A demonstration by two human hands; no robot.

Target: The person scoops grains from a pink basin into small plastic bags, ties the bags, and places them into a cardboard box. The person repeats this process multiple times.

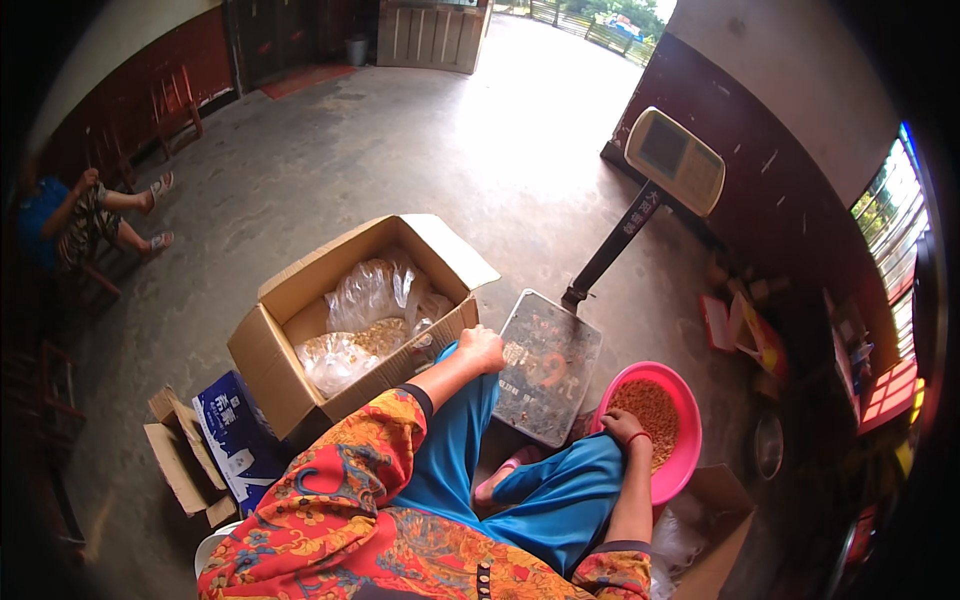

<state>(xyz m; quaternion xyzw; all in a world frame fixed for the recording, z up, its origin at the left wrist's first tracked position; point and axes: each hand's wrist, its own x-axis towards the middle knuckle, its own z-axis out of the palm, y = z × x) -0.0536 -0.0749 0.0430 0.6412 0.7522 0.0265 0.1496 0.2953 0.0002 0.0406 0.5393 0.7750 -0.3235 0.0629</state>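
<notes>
My left hand rests on my left knee, its fingers curled in and nothing seen in it. Lying on my right knee, my right hand has its fingers loosely bent beside a pink plastic basin. Small reddish-brown kernels, perhaps peanuts, fill much of the basin. Between my knees and beyond stands a platform scale with nothing on its worn plate. To the left, an open cardboard box contains clear plastic bags, some with light brown pieces inside.
The scale's display head rises on a tilted-looking post. A blue printed carton is at left; another cardboard box with plastic bags sits at lower right. A seated person is at far left, near wooden chairs. A doorway opens ahead.
</notes>
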